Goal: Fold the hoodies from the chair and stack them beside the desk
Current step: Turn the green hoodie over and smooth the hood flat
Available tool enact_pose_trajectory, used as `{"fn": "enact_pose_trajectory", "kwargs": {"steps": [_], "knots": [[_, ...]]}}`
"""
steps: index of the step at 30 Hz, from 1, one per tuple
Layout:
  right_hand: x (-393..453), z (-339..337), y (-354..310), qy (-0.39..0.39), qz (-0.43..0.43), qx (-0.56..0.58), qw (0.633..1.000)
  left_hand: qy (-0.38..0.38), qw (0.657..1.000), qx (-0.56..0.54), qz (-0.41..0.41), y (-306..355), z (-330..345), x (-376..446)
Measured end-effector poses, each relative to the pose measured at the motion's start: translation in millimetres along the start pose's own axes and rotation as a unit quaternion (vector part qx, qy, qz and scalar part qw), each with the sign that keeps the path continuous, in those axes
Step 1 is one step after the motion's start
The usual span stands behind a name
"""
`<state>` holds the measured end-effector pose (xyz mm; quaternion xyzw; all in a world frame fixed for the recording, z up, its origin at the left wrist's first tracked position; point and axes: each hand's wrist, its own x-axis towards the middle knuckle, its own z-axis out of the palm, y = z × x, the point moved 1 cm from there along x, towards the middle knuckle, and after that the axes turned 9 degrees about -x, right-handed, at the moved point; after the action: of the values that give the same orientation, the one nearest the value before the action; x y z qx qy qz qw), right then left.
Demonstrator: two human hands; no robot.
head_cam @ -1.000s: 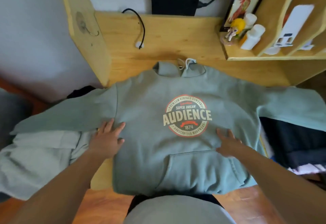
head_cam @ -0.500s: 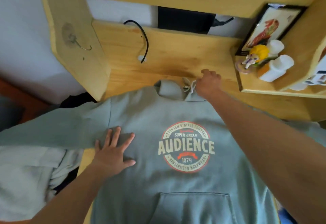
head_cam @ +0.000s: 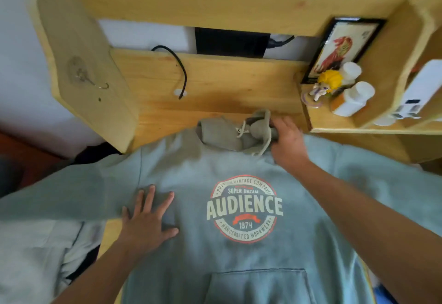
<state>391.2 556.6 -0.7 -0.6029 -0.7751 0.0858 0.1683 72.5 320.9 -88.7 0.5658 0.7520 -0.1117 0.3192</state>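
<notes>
i see the grey-green hoodie (head_cam: 239,256) spread front-up across the wooden desk (head_cam: 215,83), its round "audience 1874" print (head_cam: 244,208) facing me and the front pocket (head_cam: 259,287) at the near edge. my left hand (head_cam: 146,222) lies flat on the chest of the hoodie just left of the print, fingers straight and spread, pressing the cloth down. my right hand (head_cam: 285,142) is up at the neck, fingers curled round the bunched hood (head_cam: 229,134) where the pale drawstring (head_cam: 264,136) loops; the hood is crumpled against the desk's back panel. the left sleeve (head_cam: 59,196) runs off the desk's left edge over a lighter grey garment (head_cam: 31,263) lying beside the desk. a black cable (head_cam: 179,69) hangs down the back panel. on the shelf to the right stand a framed picture (head_cam: 339,47), 2 white bottles (head_cam: 354,98) and a small yellow-haired figure (head_cam: 327,83).
</notes>
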Motion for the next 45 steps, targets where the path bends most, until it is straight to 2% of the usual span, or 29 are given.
{"fn": "enact_pose_trajectory", "kwargs": {"steps": [2, 3, 5, 7, 8, 9, 11, 13, 15, 17, 19, 21, 24, 27, 30, 32, 33, 35, 36, 37, 39, 42, 43, 45], "knots": [[-45.9, -17.6, 11.4, 0.009, -0.066, 0.024, 0.997, -0.008, 1.000, -0.011, 0.006, -0.2, -3.4, -0.4], [-72.7, -21.2, 20.6, -0.015, -0.092, 0.012, 0.996, -0.015, 1.000, -0.018, 0.006, -3.2, -5.7, 1.8], [-132.7, -18.4, 45.5, -0.116, -0.154, -0.057, 0.980, -0.018, 0.998, -0.061, 0.013, -8.0, -15.8, 5.9], [-191.2, -5.8, 78.0, -0.288, -0.202, -0.157, 0.923, 0.045, 0.982, -0.184, 0.019, -5.3, -32.1, 3.7], [-212.4, -1.4, 94.2, -0.350, -0.190, -0.175, 0.901, 0.102, 0.964, -0.243, 0.021, -2.2, -39.3, -0.2], [-223.5, -2.1, 102.8, -0.375, -0.145, -0.163, 0.901, 0.169, 0.942, -0.288, 0.025, 3.0, -45.9, -6.9], [-215.7, -17.6, 97.1, -0.324, 0.051, -0.086, 0.941, 0.275, 0.899, -0.338, 0.042, 25.2, -59.0, -25.8], [-187.3, -34.7, 76.4, -0.241, 0.192, -0.003, 0.951, 0.300, 0.881, -0.350, 0.103, 58.4, -65.7, -39.7], [-151.9, -38.6, 56.5, -0.192, 0.239, 0.041, 0.951, 0.233, 0.883, -0.371, 0.168, 92.5, -61.3, -39.0], [-123.0, -25.9, 38.1, -0.226, 0.248, 0.091, 0.938, 0.145, 0.884, -0.399, 0.198, 123.3, -53.6, -34.3], [-98.5, -4.6, 26.1, -0.275, 0.282, 0.170, 0.903, 0.122, 0.888, -0.397, 0.195, 146.0, -47.4, -29.4], [-84.7, 16.0, 20.4, -0.320, 0.271, 0.172, 0.891, 0.109, 0.906, -0.364, 0.186, 159.8, -40.9, -28.2], [-81.5, 30.0, 11.0, -0.365, 0.125, -0.001, 0.923, 0.042, 0.941, -0.310, 0.127, 165.0, -28.3, -25.4], [-96.8, 23.4, 3.9, -0.365, 0.041, -0.045, 0.929, -0.008, 0.952, -0.294, 0.081, 156.5, -23.5, -29.0], [-107.8, -5.0, 5.5, -0.306, 0.069, -0.069, 0.947, -0.080, 0.961, -0.265, 0.013, 146.0, -22.6, -36.9], [-110.4, -28.2, 6.6, -0.258, 0.142, 0.000, 0.956, -0.084, 0.958, -0.273, -0.004, 145.7, -26.4, -41.8], [-110.4, -39.7, 5.1, -0.228, 0.160, 0.048, 0.959, -0.053, 0.949, -0.310, 0.006, 147.3, -30.9, -44.4], [-110.4, -66.7, -4.2, -0.164, 0.167, 0.149, 0.961, 0.007, 0.899, -0.438, 0.019, 151.9, -45.1, -46.7], [-110.3, -82.2, -11.6, -0.136, 0.164, 0.200, 0.956, 0.014, 0.863, -0.504, 0.030, 152.8, -50.6, -43.4], [-109.7, -97.1, -19.6, -0.112, 0.159, 0.244, 0.950, 0.003, 0.842, -0.538, 0.043, 152.4, -53.9, -38.2], [-106.6, -119.9, -30.7, -0.077, 0.156, 0.311, 0.934, -0.024, 0.843, -0.532, 0.079, 161.5, -60.2, -37.5], [-99.0, -140.2, -34.5, -0.067, 0.166, 0.383, 0.906, 0.032, 0.864, -0.492, 0.101, 174.9, -85.5, -37.7], [-93.9, -146.4, -33.5, -0.064, 0.163, 0.387, 0.905, 0.059, 0.859, -0.501, 0.083, 176.9, -101.9, -36.9], [-79.2, -162.4, -33.9, -0.034, 0.144, 0.384, 0.911, 0.114, 0.821, -0.555, 0.073, 178.6, -140.4, -34.5]]}}
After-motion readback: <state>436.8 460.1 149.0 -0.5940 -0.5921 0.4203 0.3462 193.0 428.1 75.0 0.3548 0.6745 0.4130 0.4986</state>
